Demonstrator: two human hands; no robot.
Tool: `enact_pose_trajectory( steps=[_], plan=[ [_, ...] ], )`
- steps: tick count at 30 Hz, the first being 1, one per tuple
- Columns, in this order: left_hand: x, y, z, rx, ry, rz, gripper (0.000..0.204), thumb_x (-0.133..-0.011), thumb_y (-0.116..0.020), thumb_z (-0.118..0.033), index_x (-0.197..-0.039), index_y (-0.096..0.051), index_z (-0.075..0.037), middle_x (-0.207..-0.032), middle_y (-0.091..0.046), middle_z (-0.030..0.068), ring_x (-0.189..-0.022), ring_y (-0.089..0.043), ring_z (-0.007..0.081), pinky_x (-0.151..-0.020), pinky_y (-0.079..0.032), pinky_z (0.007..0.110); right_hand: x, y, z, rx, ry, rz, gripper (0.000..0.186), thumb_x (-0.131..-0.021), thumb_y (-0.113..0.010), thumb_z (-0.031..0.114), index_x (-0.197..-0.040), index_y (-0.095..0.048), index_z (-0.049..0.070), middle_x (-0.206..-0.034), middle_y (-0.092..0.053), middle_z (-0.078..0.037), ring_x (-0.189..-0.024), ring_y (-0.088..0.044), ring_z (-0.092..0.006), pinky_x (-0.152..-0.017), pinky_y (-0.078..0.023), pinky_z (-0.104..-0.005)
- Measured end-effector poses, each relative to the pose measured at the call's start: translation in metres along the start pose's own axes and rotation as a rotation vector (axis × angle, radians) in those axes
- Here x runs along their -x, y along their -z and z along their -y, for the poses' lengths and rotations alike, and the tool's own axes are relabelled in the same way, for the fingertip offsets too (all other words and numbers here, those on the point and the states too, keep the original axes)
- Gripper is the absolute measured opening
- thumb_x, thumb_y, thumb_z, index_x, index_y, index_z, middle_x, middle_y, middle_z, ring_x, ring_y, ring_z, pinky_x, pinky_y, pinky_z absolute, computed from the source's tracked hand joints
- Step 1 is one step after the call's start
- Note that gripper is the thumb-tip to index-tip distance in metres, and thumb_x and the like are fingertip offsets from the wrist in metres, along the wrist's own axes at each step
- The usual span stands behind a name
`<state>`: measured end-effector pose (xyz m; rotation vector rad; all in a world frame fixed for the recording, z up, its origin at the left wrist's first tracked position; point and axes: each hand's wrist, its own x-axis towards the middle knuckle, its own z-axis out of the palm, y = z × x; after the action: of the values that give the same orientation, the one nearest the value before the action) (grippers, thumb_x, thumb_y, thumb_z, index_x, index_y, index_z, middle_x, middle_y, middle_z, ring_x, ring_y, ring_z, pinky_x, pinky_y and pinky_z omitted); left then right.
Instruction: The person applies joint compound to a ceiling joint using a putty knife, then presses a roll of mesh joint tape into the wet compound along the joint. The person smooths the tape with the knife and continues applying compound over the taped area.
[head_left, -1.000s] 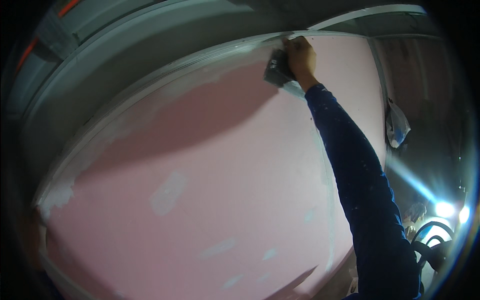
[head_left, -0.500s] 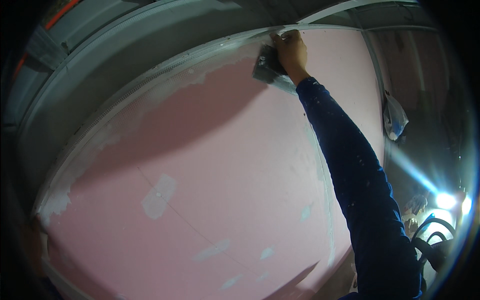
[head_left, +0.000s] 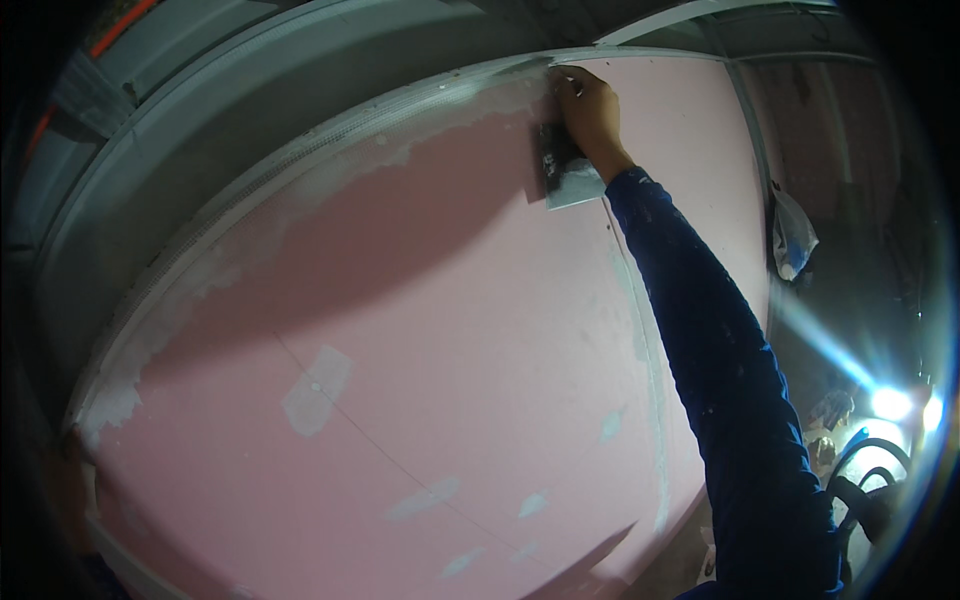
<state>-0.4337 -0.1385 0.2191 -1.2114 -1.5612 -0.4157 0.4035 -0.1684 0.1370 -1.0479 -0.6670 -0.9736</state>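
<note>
Though bent fingers hide part of it, the flat scraper is gripped in the right hand near the top edge of the pink board. The left hand is in the dark, and I cannot tell if it pinches anything.

Wears a long, close-fitting, navy-blue fabric sleeve on the right arm, running from near 2 o'clock down to between 4 and 5 o'clock. Finishes at the wrist in a plain, snug cuff, leaving the right fingers bare. Carries small pale specks, several by the cuff, others scattered farther down the cloth. Puckers into short creases between 3 and 4 o'clock, edged in brighter blue. Shows a dim dark-blue patch near 8 o'clock, too shadowed to make out.
</note>
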Motion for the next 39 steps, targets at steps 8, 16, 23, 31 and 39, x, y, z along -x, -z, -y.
enact_pose_trajectory(
  steps=[8, 16, 23, 31, 39],
  plan=[
    [0.004, 0.013, -0.014, 0.017, 0.175, 0.09, 0.076, -0.1, -0.045, -0.065, -0.107, -0.077, 0.003, -0.113, -0.073, 0.0276, -0.107, -0.069, 0.046, -0.095, -0.054, 0.053, 0.017, 0.012, 0.009, -0.009, -0.084, 0.055, 0.044, -0.093, -0.07, 0.047, -0.123, -0.074, 0.015, -0.097, -0.077, -0.018, -0.094, -0.074, -0.0376, -0.086, -0.058, -0.0442],
    [0.01, 0.012, -0.018, 0.035, 0.107, -0.018, 0.08, -0.1, -0.044, -0.068, -0.111, -0.075, 0.005, -0.114, -0.073, 0.0287, -0.108, -0.068, 0.0484, -0.099, -0.053, 0.053, 0.014, 0.004, -0.003, -0.027, -0.195, 0.042, 0.053, -0.085, -0.078, 0.054, -0.116, -0.073, 0.01, -0.097, -0.078, -0.019, -0.095, -0.075, -0.0365, -0.087, -0.058, -0.0437],
    [0.005, 0.008, -0.02, 0.048, 0.133, 0.007, 0.078, -0.099, -0.046, -0.066, -0.104, -0.077, 0.006, -0.108, -0.073, 0.0312, -0.104, -0.069, 0.0502, -0.095, -0.054, 0.055, -0.014, 0.015, -0.03, -0.187, -0.273, 0.273, 0.042, -0.092, -0.079, 0.035, -0.112, -0.069, 0.0, -0.095, -0.074, -0.012, -0.081, -0.068, -0.0163, -0.074, -0.055, -0.0306],
    [0.011, 0.001, -0.018, 0.019, 0.118, -0.005, 0.072, -0.101, -0.048, -0.062, -0.1, -0.079, 0.003, -0.101, -0.075, 0.0298, -0.098, -0.071, 0.0492, -0.094, -0.054, 0.055, -0.025, 0.02, -0.038, -0.276, -0.435, 0.34, 0.041, -0.094, -0.078, 0.031, -0.112, -0.067, -0.004, -0.096, -0.071, -0.013, -0.083, -0.065, -0.0159, -0.072, -0.053, -0.0307],
    [-0.009, -0.042, 0.01, -0.071, -0.141, -0.212, 0.058, -0.104, -0.047, -0.055, -0.11, -0.078, -0.006, -0.098, -0.077, 0.0213, -0.094, -0.071, 0.0457, -0.096, -0.05, 0.058, 0.103, 0.129, -0.028, -1.138, -0.54, 0.522, 0.023, -0.109, -0.057, 0.039, -0.098, -0.062, 0.019, -0.078, -0.051, 0.009, -0.068, -0.046, -0.0018, -0.06, -0.039, -0.0194]
  ],
)
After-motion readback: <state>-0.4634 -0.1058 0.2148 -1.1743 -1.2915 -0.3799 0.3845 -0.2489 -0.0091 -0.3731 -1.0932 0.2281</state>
